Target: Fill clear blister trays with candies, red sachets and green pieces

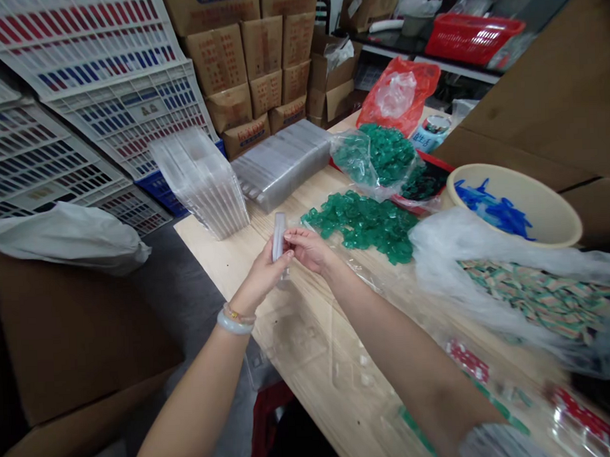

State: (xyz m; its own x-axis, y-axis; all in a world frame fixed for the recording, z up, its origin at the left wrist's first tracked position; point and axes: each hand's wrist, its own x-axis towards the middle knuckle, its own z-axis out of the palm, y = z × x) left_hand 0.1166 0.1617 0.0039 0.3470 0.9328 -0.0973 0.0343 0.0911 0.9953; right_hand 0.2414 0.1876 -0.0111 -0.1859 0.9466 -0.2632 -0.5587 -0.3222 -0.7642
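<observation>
Over the wooden table, my left hand is closed around a thin stack of clear plastic trays, held upright and seen nearly edge-on. My right hand has its thumb and fingers pinched at the near right edge of that same stack. How many trays are in it I cannot tell. Just beyond the hands stand a tall batch of clear plastic trays and a long row of grey-clear trays. A spread of green translucent plastic pieces lies to the right of my right hand.
A bag of green pieces rests on a red tray. Right of it are a cream bowl with blue pieces and a plastic bag of striped strips. White crates and cartons stand behind; an open carton is at left.
</observation>
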